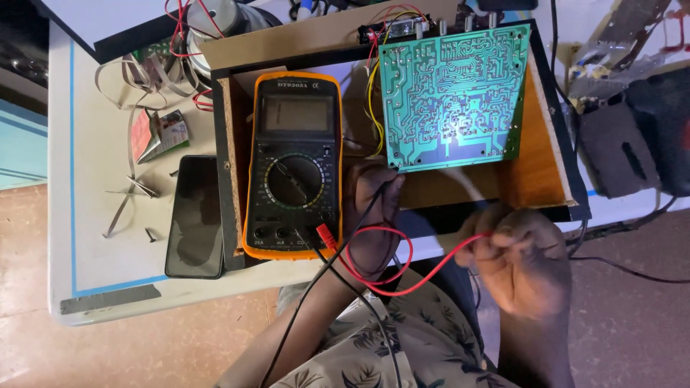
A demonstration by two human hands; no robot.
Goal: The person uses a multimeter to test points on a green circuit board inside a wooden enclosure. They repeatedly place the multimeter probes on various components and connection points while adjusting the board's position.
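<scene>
Right hand [521, 262] pinches the red lead [402, 276]; left hand [370, 215] closes on the black lead [345, 251] beside the multimeter [293, 162]. Better to keep both leads untangled below the green circuit board [453, 97].

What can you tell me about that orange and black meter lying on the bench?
The meter is a handheld multimeter: a black body in an orange rubbery sleeve, with a blank grey screen on top and a round dial below it. It lies flat, face up, on a shallow wooden tray, left of a green circuit board. A red lead and a black lead plug into its bottom sockets. The left hand rests beside its lower right corner.
</scene>
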